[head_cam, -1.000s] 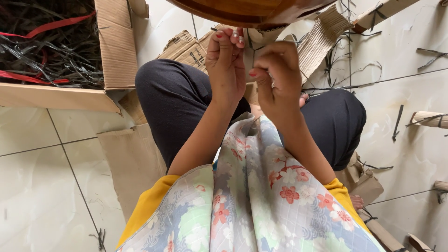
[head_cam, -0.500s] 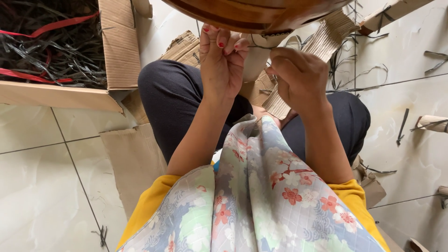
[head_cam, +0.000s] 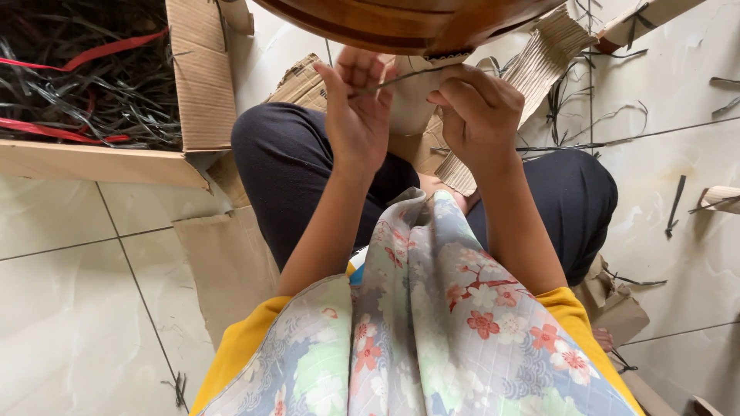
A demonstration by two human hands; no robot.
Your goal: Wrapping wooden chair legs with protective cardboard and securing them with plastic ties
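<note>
Item: thin dark strip [head_cam: 401,77], light, limp; I pinch it between left hand [head_cam: 358,115] and right hand [head_cam: 478,115], both closed, near its ends.

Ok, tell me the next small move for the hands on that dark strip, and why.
Probably draw the strip taut by easing the two hands apart. The left hand pinches one end of the thin dark strip and the right hand grips near its other end, right at the rolled cardboard piece beneath the brown wooden rim. The strip already spans both hands across the roll, so tightening looks likeliest.
</note>
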